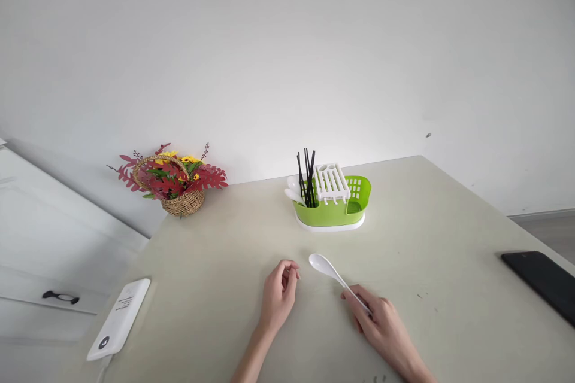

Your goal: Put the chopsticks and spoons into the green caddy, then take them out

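Observation:
A white spoon (324,266) is in my right hand (380,322), gripped by its handle with the bowl pointing up and left. To the left of it, my left hand (279,293) rests with its fingers curled together and nothing visible in them. Beyond both hands stands a green utensil holder (330,214) on a white base. In its left compartment are several black chopsticks (308,179) and white spoons (294,195). A white slotted rack (331,182) spans its middle, and the right compartment is partly visible.
On the far left of the table (215,239) sits a wicker basket (183,203) of artificial red and yellow flowers. A white power bank (120,318) with a cable lies near the left edge. A black phone (541,282) lies at the right edge. A wall stands behind the table.

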Demonstrator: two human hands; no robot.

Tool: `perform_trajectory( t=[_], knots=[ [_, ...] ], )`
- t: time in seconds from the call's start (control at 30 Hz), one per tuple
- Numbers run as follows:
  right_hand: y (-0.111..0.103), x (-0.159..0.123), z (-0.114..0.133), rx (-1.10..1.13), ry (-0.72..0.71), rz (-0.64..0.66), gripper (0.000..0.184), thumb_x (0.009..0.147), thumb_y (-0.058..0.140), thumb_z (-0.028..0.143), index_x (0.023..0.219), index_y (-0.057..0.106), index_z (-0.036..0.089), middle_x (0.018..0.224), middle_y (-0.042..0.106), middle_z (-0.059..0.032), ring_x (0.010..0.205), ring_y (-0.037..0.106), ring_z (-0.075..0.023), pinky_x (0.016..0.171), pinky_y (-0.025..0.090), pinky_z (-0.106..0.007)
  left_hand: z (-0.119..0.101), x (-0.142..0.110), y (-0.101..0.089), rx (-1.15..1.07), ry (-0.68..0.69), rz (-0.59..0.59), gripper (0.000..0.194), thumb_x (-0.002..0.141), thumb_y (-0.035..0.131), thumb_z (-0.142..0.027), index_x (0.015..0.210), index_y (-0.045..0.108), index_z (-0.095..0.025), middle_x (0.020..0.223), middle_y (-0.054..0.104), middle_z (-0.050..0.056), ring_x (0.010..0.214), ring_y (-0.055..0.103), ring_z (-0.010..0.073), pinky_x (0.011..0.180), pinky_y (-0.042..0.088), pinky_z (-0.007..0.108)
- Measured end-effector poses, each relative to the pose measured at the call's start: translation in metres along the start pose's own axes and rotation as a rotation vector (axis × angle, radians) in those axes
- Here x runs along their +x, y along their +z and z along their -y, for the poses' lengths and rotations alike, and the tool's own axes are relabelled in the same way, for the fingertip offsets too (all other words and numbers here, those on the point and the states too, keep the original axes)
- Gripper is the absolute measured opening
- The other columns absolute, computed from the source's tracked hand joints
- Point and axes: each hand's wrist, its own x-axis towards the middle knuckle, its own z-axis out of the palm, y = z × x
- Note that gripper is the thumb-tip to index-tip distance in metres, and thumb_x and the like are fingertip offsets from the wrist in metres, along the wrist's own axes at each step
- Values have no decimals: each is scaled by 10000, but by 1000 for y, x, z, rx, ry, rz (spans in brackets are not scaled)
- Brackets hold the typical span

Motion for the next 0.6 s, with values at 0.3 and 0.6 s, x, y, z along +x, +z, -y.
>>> perform_trajectory(
  t=[0.3, 0.6],
  knots=[
    [0, 1, 0, -113, -82, 3, 549, 1036, 397, 649, 980, 767, 248, 642, 627, 5, 582, 541, -169, 592, 409, -248, -5, -2, -1, -39, 12, 44, 394, 1035, 504, -517, 1207, 676, -206, 875, 729, 40, 696, 583, 161, 647, 454, 260],
    [-1, 0, 3, -137, -97, -22, 584, 1031, 406, 662, 942, 796, 237, 710, 710, -19, 627, 604, -184, 607, 435, -243, -6, -3, -5, -59, 54, 147, 398, 1049, 476, -445, 1302, 670, -206, 906, 761, 46, 681, 584, 154, 634, 452, 255]
  ],
)
